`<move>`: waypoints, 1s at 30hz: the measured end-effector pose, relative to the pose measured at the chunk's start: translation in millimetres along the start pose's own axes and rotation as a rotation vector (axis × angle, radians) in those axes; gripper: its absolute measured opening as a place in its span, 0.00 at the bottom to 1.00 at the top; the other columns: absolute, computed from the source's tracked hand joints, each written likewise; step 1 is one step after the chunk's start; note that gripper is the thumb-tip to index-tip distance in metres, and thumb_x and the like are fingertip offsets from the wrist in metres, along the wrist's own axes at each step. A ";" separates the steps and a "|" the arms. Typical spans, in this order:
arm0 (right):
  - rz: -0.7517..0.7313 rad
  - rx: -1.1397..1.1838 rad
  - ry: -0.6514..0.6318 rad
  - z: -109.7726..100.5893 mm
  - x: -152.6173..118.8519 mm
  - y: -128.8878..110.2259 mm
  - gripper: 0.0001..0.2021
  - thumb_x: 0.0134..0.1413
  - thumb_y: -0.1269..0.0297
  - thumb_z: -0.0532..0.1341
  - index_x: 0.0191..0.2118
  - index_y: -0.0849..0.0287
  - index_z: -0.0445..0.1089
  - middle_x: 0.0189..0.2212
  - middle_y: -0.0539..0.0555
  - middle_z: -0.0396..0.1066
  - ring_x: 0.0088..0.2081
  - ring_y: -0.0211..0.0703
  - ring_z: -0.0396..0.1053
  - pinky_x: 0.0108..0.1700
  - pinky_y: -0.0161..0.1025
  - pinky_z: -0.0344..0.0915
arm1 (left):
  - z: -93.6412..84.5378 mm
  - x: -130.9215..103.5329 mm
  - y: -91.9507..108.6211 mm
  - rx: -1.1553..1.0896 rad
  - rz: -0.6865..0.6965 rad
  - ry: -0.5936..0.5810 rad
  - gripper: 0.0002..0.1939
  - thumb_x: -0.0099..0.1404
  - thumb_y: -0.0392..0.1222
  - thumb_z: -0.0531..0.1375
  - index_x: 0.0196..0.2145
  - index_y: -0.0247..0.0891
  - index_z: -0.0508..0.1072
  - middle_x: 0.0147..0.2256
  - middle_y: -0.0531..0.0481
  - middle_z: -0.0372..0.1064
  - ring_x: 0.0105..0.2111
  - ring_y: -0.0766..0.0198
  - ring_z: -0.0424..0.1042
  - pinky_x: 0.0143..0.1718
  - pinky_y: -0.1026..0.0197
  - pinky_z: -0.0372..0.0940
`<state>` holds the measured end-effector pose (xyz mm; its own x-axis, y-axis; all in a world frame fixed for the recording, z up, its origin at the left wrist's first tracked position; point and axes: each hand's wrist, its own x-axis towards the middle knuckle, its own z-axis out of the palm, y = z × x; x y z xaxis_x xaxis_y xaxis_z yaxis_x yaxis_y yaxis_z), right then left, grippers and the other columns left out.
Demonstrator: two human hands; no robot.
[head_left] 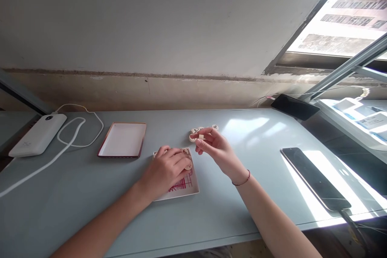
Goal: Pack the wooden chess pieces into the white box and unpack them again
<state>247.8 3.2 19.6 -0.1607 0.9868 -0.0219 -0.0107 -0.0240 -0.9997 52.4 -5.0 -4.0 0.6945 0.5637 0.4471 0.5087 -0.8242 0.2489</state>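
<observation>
My right hand (pixel 213 145) is raised just right of a shallow white box (pixel 195 187), pinching a pale round Chinese chess piece (pixel 201 137) edge-on between thumb and index finger. My left hand (pixel 169 165) reaches over the same box, its thumb and fingers closed around another chess piece (pixel 188 164). Along the box's far side more pieces show partly beneath the left fingers. Red scribbled lines mark the box floor. Behind my right fingertips lies a small group of pieces with dark characters (pixel 196 130), partly hidden by that hand.
A box lid (pixel 125 140) lies inside-up at left. Beyond it are a white power bank (pixel 38 135) and its looping cable (pixel 72 137). A phone (pixel 316 179) with a plugged cable lies at right; another dark phone (pixel 294 107) is at the back right near the wall.
</observation>
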 end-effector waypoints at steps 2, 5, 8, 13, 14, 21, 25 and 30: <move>0.003 -0.004 -0.013 1.3 -0.8 -0.8 0.15 0.51 0.52 0.64 0.38 0.56 0.63 0.41 0.56 0.71 0.32 0.36 0.67 0.34 0.39 0.68 | 1.5 1.0 1.7 0.043 0.030 -0.012 0.07 0.70 0.34 0.53 0.34 0.40 0.68 0.37 0.53 0.76 0.44 0.61 0.70 0.45 0.55 0.54; 0.003 -0.010 -0.051 2.6 -1.9 0.6 0.14 0.52 0.55 0.64 0.39 0.56 0.63 0.42 0.56 0.70 0.33 0.36 0.68 0.34 0.38 0.68 | 7.3 0.6 2.4 0.098 0.065 -0.011 0.08 0.69 0.33 0.53 0.34 0.40 0.70 0.41 0.53 0.75 0.45 0.62 0.68 0.44 0.56 0.53; 0.007 -0.037 -0.103 1.2 -3.2 4.9 0.12 0.53 0.58 0.64 0.39 0.56 0.62 0.46 0.56 0.69 0.34 0.35 0.67 0.36 0.38 0.69 | 12.6 -0.3 1.5 0.193 0.044 -0.028 0.07 0.68 0.33 0.55 0.32 0.39 0.70 0.44 0.51 0.73 0.44 0.60 0.68 0.42 0.55 0.55; -0.013 -0.360 -0.242 -1.6 -8.0 6.0 0.07 0.54 0.64 0.61 0.39 0.55 0.65 0.44 0.53 0.66 0.28 0.31 0.64 0.34 0.36 0.68 | 3.1 -3.6 -6.0 0.187 -0.022 -0.097 0.05 0.66 0.43 0.59 0.38 0.41 0.72 0.48 0.47 0.69 0.46 0.56 0.66 0.44 0.52 0.58; -0.033 -0.449 -0.276 -0.9 -9.2 4.9 0.07 0.53 0.65 0.61 0.39 0.55 0.66 0.42 0.52 0.65 0.27 0.31 0.64 0.33 0.36 0.67 | -1.5 -5.5 -9.1 0.172 -0.039 -0.114 0.07 0.65 0.45 0.60 0.39 0.40 0.71 0.49 0.46 0.68 0.47 0.55 0.65 0.45 0.52 0.58; -0.179 -0.866 -0.345 11.6 -16.4 5.6 0.08 0.50 0.74 0.60 0.37 0.56 0.65 0.37 0.50 0.65 0.28 0.33 0.61 0.32 0.34 0.63 | -28.7 -23.4 -32.9 0.069 -0.243 -0.282 0.24 0.59 0.49 0.64 0.51 0.41 0.66 0.53 0.44 0.65 0.52 0.51 0.64 0.49 0.52 0.61; -0.212 -1.013 -0.336 15.6 -16.9 12.5 0.06 0.51 0.75 0.58 0.34 0.57 0.65 0.36 0.51 0.64 0.24 0.32 0.57 0.28 0.33 0.59 | -30.9 -24.8 -34.3 0.011 -0.321 -0.382 0.23 0.59 0.39 0.63 0.52 0.43 0.65 0.49 0.48 0.68 0.48 0.54 0.67 0.46 0.55 0.63; -0.244 -1.076 -0.286 18.9 -13.7 18.9 0.06 0.52 0.75 0.57 0.34 0.58 0.64 0.35 0.51 0.63 0.24 0.33 0.59 0.28 0.33 0.58 | -26.3 -23.4 -35.1 -0.079 -0.327 -0.374 0.23 0.60 0.34 0.59 0.53 0.42 0.63 0.46 0.48 0.68 0.46 0.57 0.68 0.45 0.58 0.65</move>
<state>231.1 -13.8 1.2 -0.4912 0.8701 0.0409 0.7571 0.4497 -0.4739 4.9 9.4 -0.7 0.6472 0.7623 0.0003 0.7000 -0.5945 0.3957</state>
